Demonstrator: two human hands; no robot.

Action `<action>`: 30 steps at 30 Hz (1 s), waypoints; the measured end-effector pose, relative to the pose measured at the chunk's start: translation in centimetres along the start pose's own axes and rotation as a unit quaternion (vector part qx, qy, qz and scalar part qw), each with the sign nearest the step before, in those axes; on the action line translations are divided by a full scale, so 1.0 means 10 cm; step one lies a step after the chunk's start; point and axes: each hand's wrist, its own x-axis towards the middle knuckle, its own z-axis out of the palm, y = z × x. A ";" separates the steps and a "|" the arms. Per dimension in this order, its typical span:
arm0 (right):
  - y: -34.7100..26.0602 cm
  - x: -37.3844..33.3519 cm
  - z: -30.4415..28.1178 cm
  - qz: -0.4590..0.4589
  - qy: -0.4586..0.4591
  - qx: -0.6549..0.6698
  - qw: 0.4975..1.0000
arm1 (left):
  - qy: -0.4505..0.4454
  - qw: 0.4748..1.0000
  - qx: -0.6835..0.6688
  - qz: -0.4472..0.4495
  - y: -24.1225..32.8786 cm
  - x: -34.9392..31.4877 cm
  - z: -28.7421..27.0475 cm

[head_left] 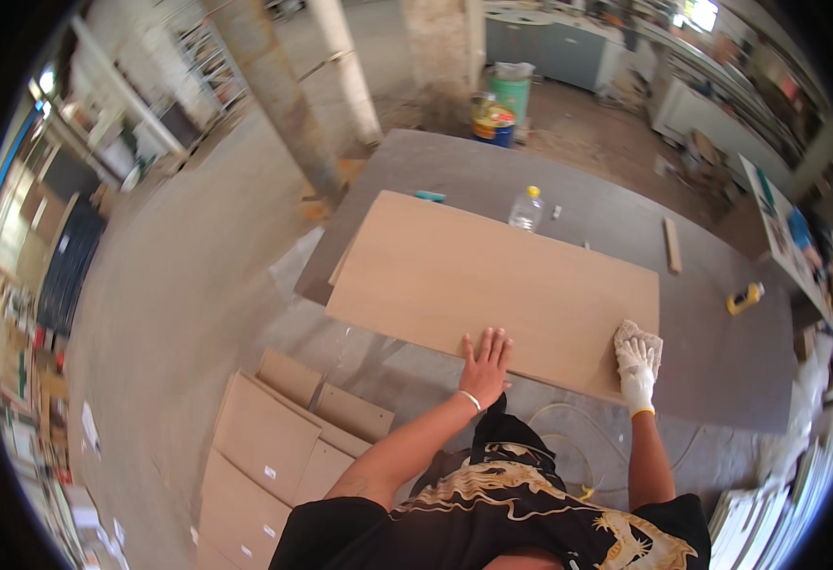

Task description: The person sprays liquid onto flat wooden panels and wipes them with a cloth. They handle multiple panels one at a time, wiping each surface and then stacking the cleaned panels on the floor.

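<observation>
A large flat tan panel (pixel 492 285) lies on the dark grey worktable (pixel 720 370), and part of another board shows under its left end. My bare left hand (pixel 486 357) rests flat on the panel's near edge, fingers spread, a pale bangle at the wrist. In a white work glove, my right hand (pixel 637 369) presses a light fuzzy cloth (pixel 652 340) onto the panel's near right corner. The fingers lie over the cloth; its underside is hidden.
Beyond the panel stand a clear bottle with a yellow cap (pixel 527 209) and a teal tool (pixel 430 197). Further right are a wood strip (pixel 672 245) and a yellow bottle (pixel 745 298). Stacked tan panels (pixel 274 437) lie low at left. A hose (pixel 578 414) loops near my body.
</observation>
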 end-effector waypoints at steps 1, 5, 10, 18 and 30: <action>0.02 -0.24 0.03 0.017 -0.022 -0.018 0.999 | 0.020 0.999 0.039 0.013 -0.02 -0.02 0.05; -0.14 -0.85 -0.01 0.163 0.036 0.052 0.985 | 0.093 0.993 0.064 0.035 -0.41 0.15 0.19; -0.38 -0.72 -0.28 0.236 0.214 0.284 0.904 | 0.108 0.985 0.136 0.013 -0.56 0.19 0.19; 0.01 -0.39 -1.00 0.133 0.349 0.799 0.471 | 0.024 0.998 0.053 0.040 -0.14 -0.80 -1.23; -0.72 2.06 -0.67 -0.026 0.031 0.943 0.331 | 0.187 0.934 -0.039 -0.302 -0.26 -1.44 -2.75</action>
